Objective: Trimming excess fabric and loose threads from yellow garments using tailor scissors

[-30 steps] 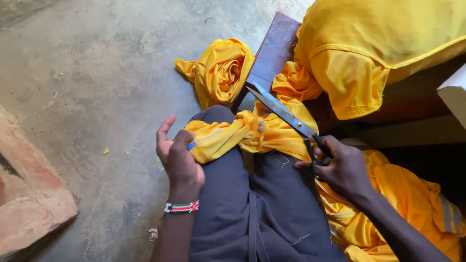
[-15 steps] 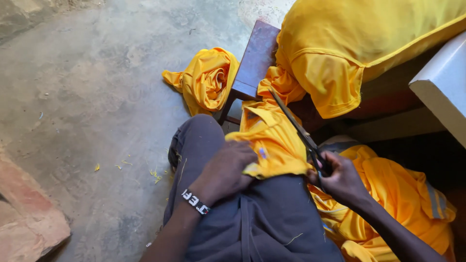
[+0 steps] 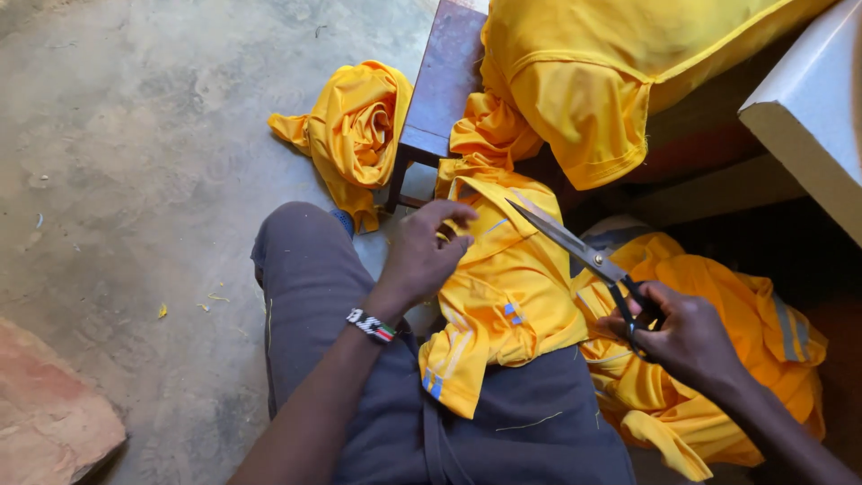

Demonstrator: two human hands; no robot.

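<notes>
View from above of a seated person's lap, legs in dark grey trousers (image 3: 305, 296). A yellow garment (image 3: 503, 287) with small blue and grey stripes lies draped over the thighs, bunched toward the knees. The left hand (image 3: 422, 256), a beaded bracelet (image 3: 371, 325) on its wrist, pinches the upper edge of the cloth between fingers and thumb, apparently to hold it taut and steady. The right hand (image 3: 687, 337) grips the handles of large metal scissors (image 3: 579, 251), fingers through the loops; the blades are closed or nearly so and angle up and left over the garment, the tip near the held edge. More yellow cloth is heaped just beside the right leg (image 3: 718, 296). On the concrete floor (image 3: 135, 135) lies another crumpled yellow piece (image 3: 350, 126), beside a dark wooden stool (image 3: 440, 81) that carries a further yellow garment (image 3: 593, 72)
</notes>
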